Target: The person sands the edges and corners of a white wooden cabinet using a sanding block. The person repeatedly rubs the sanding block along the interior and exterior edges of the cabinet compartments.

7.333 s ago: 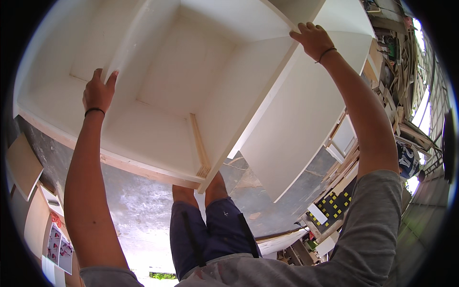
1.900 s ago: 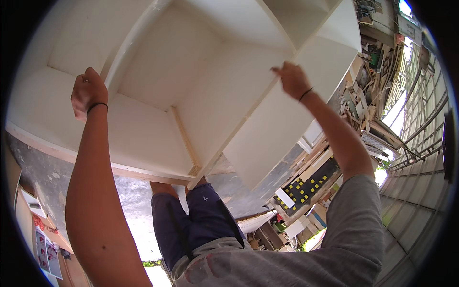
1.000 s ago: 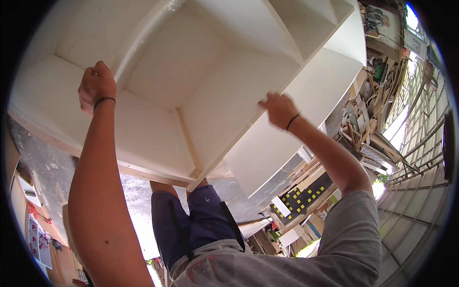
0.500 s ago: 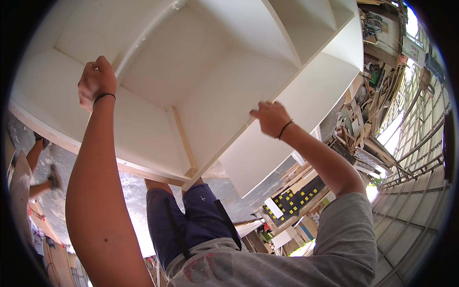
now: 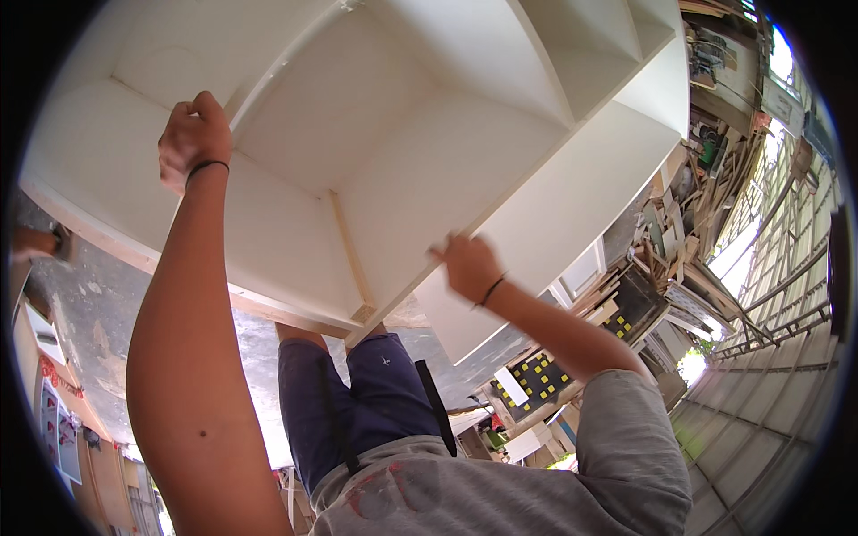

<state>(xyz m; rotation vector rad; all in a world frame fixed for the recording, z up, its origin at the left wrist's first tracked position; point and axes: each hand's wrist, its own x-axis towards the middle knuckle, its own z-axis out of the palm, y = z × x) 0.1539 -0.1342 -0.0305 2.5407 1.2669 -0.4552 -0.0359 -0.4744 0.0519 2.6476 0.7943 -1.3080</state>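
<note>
A large white cabinet (image 5: 451, 134) with several compartments fills the upper part of the view. My left hand (image 5: 194, 141) is closed round the front edge of its divider panel (image 5: 286, 61), a fist with a dark band at the wrist. On the cabinet's right side panel edge (image 5: 527, 171), my right hand (image 5: 472, 268) is curled with its fingers at the edge, smeared by motion. Whatever may lie under those fingers is hidden. A pale wooden strip (image 5: 349, 250) runs inside the near corner of the compartment.
My legs in dark shorts (image 5: 371, 389) stand against the cabinet's near edge. Wood offcuts (image 5: 657, 223) are piled at the right, near a metal grille wall. A dark board with yellow squares (image 5: 541, 375) lies lower right. Another person's foot (image 5: 63, 243) shows at far left.
My right hand has slid along the panel edge, down and left toward me. My left hand keeps its place on the divider. The other person at the left has moved mostly out of view.
</note>
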